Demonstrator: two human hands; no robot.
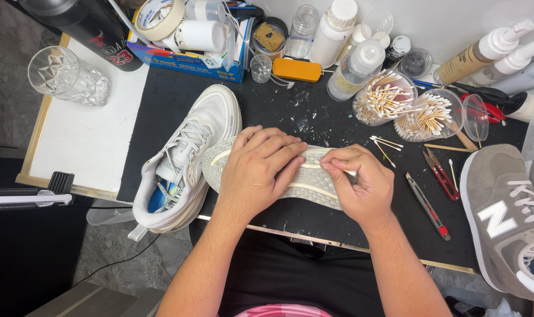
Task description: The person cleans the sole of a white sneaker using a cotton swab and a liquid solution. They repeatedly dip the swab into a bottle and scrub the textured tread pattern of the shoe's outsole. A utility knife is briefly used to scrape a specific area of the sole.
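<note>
An upturned shoe [302, 179] lies sole-up at the middle of the black mat [279, 117], its pale rubber tread ribbed in a fine woven grid. The left hand [258, 170] presses flat over the tread, fingers spread and clamped down on it. The right hand [361, 185] sits just right of it, fingers pinched tight around a thin white swab [344, 171] whose tip touches the sole. The two hands lie close, nearly touching.

Touching the upturned shoe's left end, its mate [185, 158] stands upright, white mesh with grey laces. Beyond the upturned shoe, to the right, two clear round tubs [405, 105] bristle with wood-stemmed swabs; a few loose ones lie just below them. Right of the upturned shoe lie red snips [442, 174] and a slim utility knife [427, 205], and further right a grey suede sneaker [505, 217]. Far to the left, a faceted glass tumbler [67, 75] rests on a white board [85, 141].
</note>
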